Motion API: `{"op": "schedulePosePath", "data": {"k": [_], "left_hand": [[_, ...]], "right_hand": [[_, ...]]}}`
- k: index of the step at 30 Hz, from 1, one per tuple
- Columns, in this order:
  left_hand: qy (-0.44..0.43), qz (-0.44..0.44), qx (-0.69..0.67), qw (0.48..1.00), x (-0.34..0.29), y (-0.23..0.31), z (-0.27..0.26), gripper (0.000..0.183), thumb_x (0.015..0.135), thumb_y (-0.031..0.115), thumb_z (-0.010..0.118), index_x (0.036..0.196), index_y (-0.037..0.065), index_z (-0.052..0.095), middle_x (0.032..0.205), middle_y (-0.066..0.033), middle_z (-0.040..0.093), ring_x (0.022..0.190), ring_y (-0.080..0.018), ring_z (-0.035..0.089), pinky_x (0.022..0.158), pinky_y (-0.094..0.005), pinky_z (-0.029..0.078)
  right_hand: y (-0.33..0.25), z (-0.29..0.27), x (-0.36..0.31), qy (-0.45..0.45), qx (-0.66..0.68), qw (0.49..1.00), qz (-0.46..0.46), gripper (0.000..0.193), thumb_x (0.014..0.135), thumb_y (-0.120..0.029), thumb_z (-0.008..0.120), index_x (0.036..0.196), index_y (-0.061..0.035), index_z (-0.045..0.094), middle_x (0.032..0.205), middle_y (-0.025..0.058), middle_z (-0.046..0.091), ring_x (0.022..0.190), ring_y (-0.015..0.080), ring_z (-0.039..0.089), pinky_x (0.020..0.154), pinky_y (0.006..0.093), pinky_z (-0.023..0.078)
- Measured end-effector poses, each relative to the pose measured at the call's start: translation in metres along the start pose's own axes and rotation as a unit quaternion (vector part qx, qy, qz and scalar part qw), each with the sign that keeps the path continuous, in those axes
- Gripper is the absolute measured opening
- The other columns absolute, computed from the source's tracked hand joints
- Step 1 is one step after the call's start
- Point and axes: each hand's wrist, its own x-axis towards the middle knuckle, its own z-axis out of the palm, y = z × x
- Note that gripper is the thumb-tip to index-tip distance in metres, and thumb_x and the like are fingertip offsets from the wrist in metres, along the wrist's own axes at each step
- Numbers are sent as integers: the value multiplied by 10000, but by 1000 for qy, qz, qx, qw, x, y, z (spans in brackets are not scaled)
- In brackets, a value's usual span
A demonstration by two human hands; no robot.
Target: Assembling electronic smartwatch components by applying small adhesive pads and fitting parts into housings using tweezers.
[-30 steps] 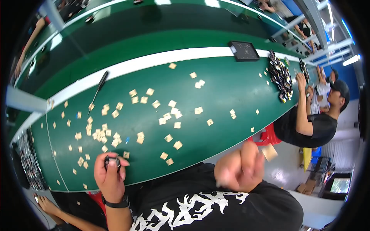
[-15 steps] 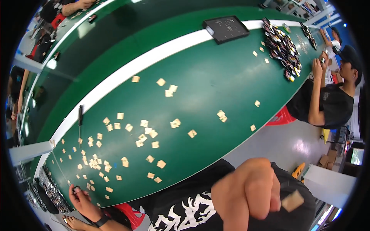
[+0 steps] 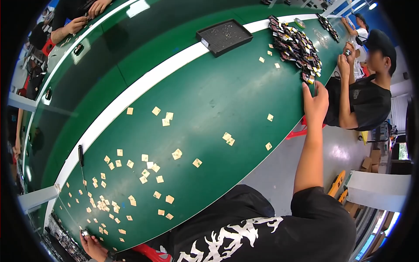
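Observation:
My right arm stretches across to the far right of the table, and my right hand [image 3: 316, 105] is at the near end of a pile of small black devices [image 3: 294, 46]. Its thumb and fingers close around a narrow dark thing [image 3: 315, 90], too small to make out. At the lower left, by the table's near edge, my left hand [image 3: 92, 249] holds a small black-and-silver device [image 3: 85, 233]. Many cream square paper pieces [image 3: 146, 166] lie scattered over the green table [image 3: 209, 126], thickest at the left near my left hand.
A black tray [image 3: 227, 37] holding small bits stands on the white strip at the back. A black-handled screwdriver [image 3: 81, 158] lies at the left. Beside the pile, a co-worker [image 3: 371, 87] in a black cap works with both hands. Others sit across the table.
My right hand, then close to my body with a blurred cream piece beside its fingers, has gone out to the pile. That piece is out of sight. The whole view has shifted; my left hand keeps its device.

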Motion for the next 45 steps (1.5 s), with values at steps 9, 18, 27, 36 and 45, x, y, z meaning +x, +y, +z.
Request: {"op": "schedulePosePath", "data": {"k": [9,18,27,36,45], "left_hand": [[-11,-17,52,998,-19,22,5,448,1019,36,553,1461,14,484,866,-1,590,651,-39,536,528,-162,427],[49,1,137,989,20,-1,-31,406,1007,133,583,1395,31,518,1003,-45,636,522,-70,538,429,-202,378],[192,151,625,741,-22,34,8,639,1020,446,552,1502,42,441,1443,-258,479,1321,-341,465,856,-352,513],[-473,-74,-167,862,-233,130,274,515,996,146,520,1476,-8,418,1312,-185,613,711,-106,586,604,-236,477],[-560,-261,-215,757,-257,118,295,421,1043,102,504,1442,-18,441,1144,-109,638,766,-87,577,676,-257,509]], "right_hand": [[-8,16,21,-51,-73,995,39,580,880,-486,723,1214,-15,669,1082,202,697,1013,366,673,870,439,521],[14,26,19,12,75,996,36,372,850,-301,786,1070,-8,722,875,74,722,774,180,675,753,314,521],[-38,-18,-29,-22,432,901,36,396,808,60,773,970,-75,438,1282,150,620,581,-24,329,529,142,316],[-214,-63,-129,-343,655,626,-248,435,688,-12,876,856,-79,481,1187,259,638,944,254,687,732,328,541],[-223,-88,-132,-485,554,608,-297,292,805,-66,812,1047,-23,654,1215,159,625,811,174,622,631,271,501]]}}
